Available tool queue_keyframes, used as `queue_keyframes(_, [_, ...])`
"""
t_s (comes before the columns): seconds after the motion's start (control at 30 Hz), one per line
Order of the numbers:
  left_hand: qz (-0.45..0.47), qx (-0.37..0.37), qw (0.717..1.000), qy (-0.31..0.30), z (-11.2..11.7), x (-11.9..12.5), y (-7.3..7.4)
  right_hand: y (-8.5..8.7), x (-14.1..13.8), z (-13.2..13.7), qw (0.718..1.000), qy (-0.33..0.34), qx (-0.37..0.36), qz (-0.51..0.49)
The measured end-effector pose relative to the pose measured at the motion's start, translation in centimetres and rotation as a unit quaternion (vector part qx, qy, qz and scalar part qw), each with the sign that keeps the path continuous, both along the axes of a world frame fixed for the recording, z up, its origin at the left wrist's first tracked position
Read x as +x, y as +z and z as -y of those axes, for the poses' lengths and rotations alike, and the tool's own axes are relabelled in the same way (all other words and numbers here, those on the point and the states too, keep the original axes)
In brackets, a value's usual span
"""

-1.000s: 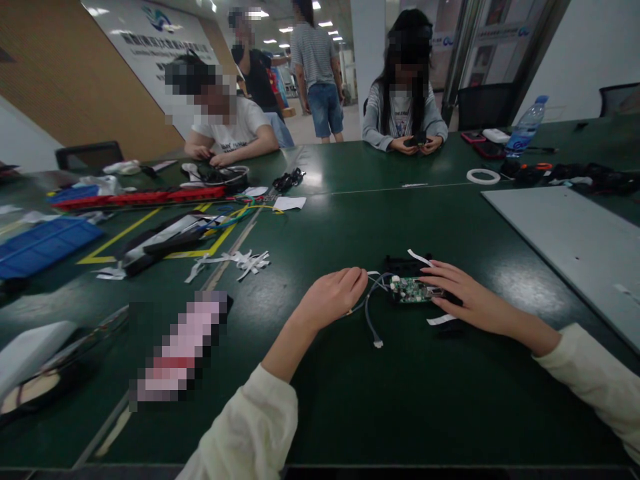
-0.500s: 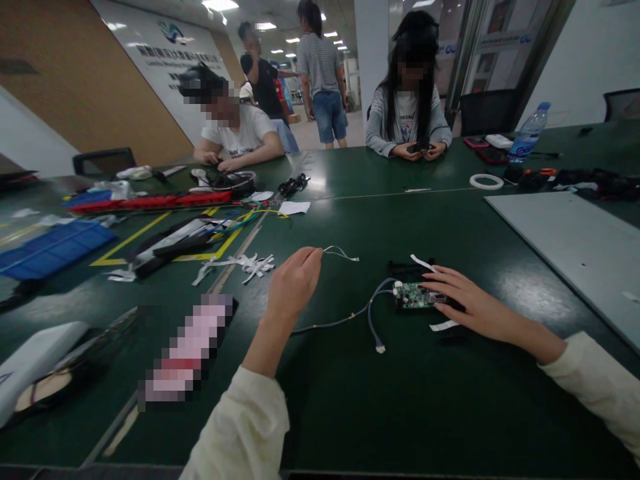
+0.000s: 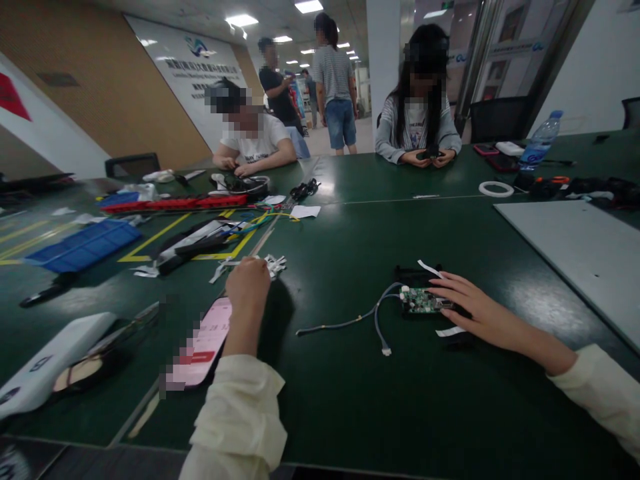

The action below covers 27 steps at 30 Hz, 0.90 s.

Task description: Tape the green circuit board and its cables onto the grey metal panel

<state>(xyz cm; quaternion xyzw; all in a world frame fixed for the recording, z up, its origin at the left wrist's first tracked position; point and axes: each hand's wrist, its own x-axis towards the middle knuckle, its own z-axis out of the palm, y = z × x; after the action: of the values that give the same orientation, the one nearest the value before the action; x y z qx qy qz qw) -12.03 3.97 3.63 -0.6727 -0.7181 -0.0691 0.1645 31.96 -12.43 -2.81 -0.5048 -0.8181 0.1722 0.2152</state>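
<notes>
My left hand [image 3: 249,283] is closed over the pile of white strips [image 3: 276,266], its fingertips turned away from me; whatever they hold is hidden. A phone [image 3: 207,343] with a pink screen lies beside that wrist. On the right, my right hand [image 3: 467,303] rests with outstretched fingers over the end of a green circuit board [image 3: 417,300], not wrapped round it. White strips [image 3: 450,331] stick out on both sides of the board, and dark parts show behind and in front of it. A grey cable [image 3: 345,323] with two branches runs left from the board's white connectors.
A blue basket [image 3: 85,245], a white device [image 3: 55,360] and a black-and-silver bundle [image 3: 195,243] are at left. A grey panel [image 3: 575,233], a white tape roll [image 3: 496,189] and a water bottle [image 3: 541,141] stand or lie at right. Two people sit across the table.
My left hand has moved left from mid-table to the strip pile; the thin white strand it held out is no longer visible. My right hand stays at the board. The view has shifted slightly.
</notes>
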Motion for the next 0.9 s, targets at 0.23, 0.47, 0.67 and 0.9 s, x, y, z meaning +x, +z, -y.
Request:
queue_keyframes(0.23, [0.017, -0.078, 0.997, 0.010, -0.7, -0.5, -1.0, -0.1, 0.0, -0.1, 1.000, 0.004, 0.019, 0.006])
queue_keyframes(0.47, [0.009, -0.026, 1.000, 0.009, -0.9, -0.2, -1.7, 0.1, 0.1, -0.1, 1.000, 0.005, 0.011, 0.007])
queue_keyframes(0.67, [-0.010, -0.010, 1.000, -0.019, -1.4, -0.1, -2.2, 0.1, 0.1, 0.0, 1.000, 0.006, 0.008, 0.015])
queue_keyframes(0.9, [-0.011, -0.016, 1.000, -0.002, -1.1, 0.9, -1.6, 0.8, 1.3, -0.2, 0.999, -0.044, 0.032, 0.003])
